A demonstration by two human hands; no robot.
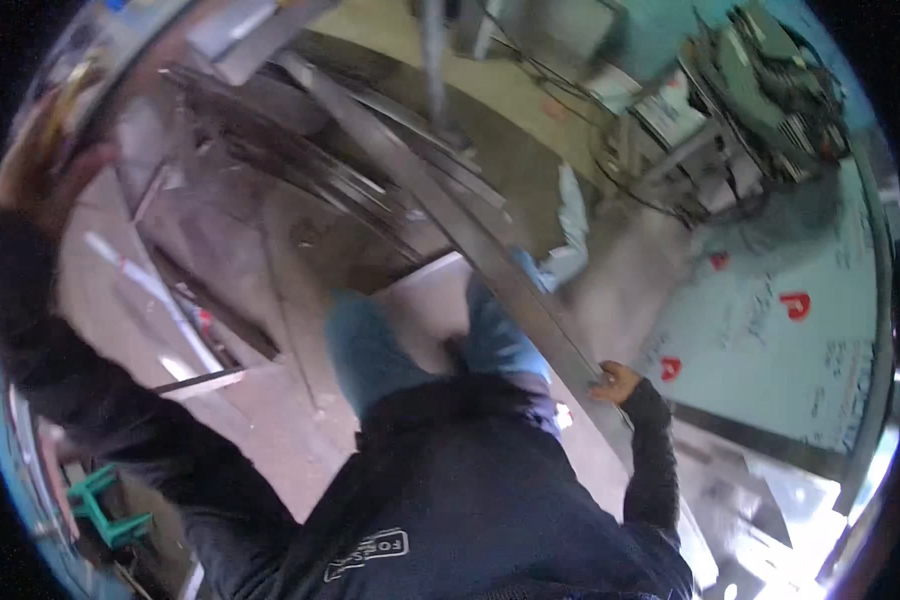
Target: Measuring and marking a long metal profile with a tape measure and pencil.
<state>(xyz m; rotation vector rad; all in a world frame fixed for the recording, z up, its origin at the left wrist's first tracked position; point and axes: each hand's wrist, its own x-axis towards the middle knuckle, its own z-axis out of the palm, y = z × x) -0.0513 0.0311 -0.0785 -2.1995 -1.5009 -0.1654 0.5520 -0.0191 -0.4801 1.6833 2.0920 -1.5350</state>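
Note:
A long grey metal bar [448, 212] runs slantwise across the view, from the upper left down past my right side. My right hand [618, 382] is closed around its edge, fingers curled over the metal. My left arm stretches far out to the upper left. The left hand [55, 175] is dark and smeared there, close to a long metal edge and a yellowish thing [70, 95]. Whether its fingers hold anything does not show. Several more metal lengths [310, 165] lie below the bar, left of its upper part.
To the right lies a large film-covered sheet [780, 320] with red marks. Behind it, a cluttered stand [715, 130] carries a heap of dark pieces. Cables [595, 125] trail over the floor at the back. A green stool-like frame [110, 505] stands at the lower left.

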